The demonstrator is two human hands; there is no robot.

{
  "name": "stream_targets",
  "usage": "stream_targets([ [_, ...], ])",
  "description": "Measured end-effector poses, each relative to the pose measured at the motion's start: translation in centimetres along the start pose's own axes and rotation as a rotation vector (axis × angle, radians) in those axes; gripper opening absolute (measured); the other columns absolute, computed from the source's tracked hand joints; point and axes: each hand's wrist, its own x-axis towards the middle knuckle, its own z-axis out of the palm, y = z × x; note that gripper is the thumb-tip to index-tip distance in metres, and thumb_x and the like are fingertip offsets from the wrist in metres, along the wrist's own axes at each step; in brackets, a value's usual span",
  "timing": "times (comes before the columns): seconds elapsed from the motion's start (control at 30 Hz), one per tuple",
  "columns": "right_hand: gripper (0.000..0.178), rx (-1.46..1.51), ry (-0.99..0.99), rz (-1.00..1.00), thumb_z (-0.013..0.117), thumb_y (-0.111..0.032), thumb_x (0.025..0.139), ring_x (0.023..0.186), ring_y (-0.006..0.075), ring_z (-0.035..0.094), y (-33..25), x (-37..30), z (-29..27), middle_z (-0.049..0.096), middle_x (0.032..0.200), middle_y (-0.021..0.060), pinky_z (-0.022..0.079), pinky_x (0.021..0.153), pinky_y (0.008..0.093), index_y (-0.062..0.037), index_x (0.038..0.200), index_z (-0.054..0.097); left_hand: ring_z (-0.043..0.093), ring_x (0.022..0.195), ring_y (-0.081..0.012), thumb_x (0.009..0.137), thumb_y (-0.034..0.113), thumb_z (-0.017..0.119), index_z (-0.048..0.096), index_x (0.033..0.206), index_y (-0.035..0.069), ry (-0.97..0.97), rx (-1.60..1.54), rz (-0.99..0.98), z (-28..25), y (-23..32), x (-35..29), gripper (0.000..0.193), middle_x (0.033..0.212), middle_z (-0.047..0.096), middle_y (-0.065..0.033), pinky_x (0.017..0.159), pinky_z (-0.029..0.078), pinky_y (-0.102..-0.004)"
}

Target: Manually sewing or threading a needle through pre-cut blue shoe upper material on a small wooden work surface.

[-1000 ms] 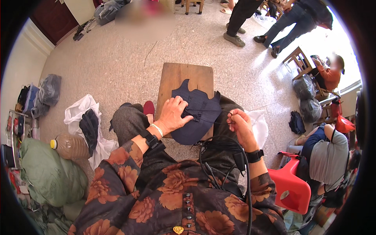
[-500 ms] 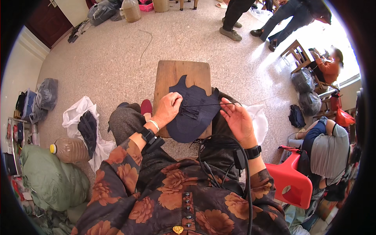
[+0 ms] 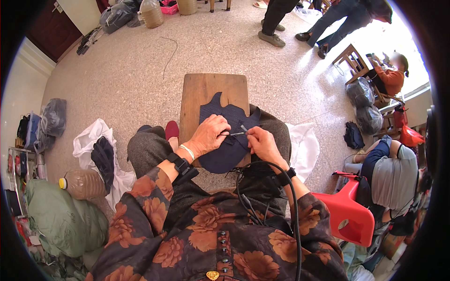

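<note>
The navy fabric piece [image 3: 224, 160] lies lengthwise away from the body on the wooden worktop [image 3: 196, 96] beneath 2 nearly closed hands, the left hand [image 3: 207, 136] apparently pinching dark cord [image 3: 226, 134], the right hand [image 3: 264, 144] gripping small metal snips [image 3: 243, 127] just beside it.

The left hand [image 3: 206, 136] hides part of the dark blue cloth [image 3: 222, 158], which covers much of the wooden stool [image 3: 199, 89]. The grey tool [image 3: 243, 128] in the right hand [image 3: 265, 145] is too small to identify. The upper edge cuts off a standing person [image 3: 275, 18]; the face of a seated person [image 3: 393, 80] is blurred.
</note>
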Motion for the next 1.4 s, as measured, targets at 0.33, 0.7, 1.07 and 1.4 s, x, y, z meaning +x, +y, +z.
stream_targets([
  [0.33,0.018,-0.546,0.147,-0.33,0.056,-0.015,0.091,0.083,0.0445,0.066,-1.4,0.7,0.3,0.068,0.082,0.0245,0.052,0.076,0.0527,0.0001,0.085,0.064,0.056,0.095,-0.0279,0.082,0.012,0.076,0.069,0.086,0.005,0.059,-0.061,-0.187,0.8,-0.1,-1.1,0.011,0.096,0.061,-0.0078,0.088,0.046,-0.0379],
  [0.7,0.017,-0.584,0.0,-0.328,0.057,-0.014,0.089,0.08,0.0453,0.065,-1.9,2.0,0.2,0.066,0.079,0.0243,0.051,0.072,0.0534,-0.0007,0.081,0.064,0.057,0.097,-0.0287,0.081,0.022,0.078,0.074,0.098,0.01,-0.023,-0.003,-0.262,1.2,-0.2,0.0,0.02,0.094,0.06,-0.0075,0.089,0.043,-0.0401],
  [1.07,0.012,-0.526,0.101,-0.38,0.06,-0.013,0.091,0.085,0.0409,0.065,-0.3,1.5,0.9,0.065,0.086,0.0199,0.051,0.073,0.049,-0.0012,0.087,0.06,0.058,0.093,-0.0291,0.078,0.019,0.081,0.075,0.098,0.011,-0.011,0.011,-0.267,1.4,-0.3,0.2,0.023,0.094,0.06,-0.0073,0.083,0.045,-0.0397],
  [1.4,0.007,-0.438,0.198,-0.37,0.063,-0.011,0.089,0.085,0.038,0.064,0.0,0.9,2.1,0.063,0.085,0.0155,0.051,0.075,0.0471,-0.0038,0.088,0.061,0.061,0.095,-0.0283,0.078,0.017,0.08,0.076,0.096,0.014,-0.02,0.01,-0.328,1.5,-0.1,0.7,0.018,0.095,0.061,-0.0062,0.079,0.048,-0.0404],
])
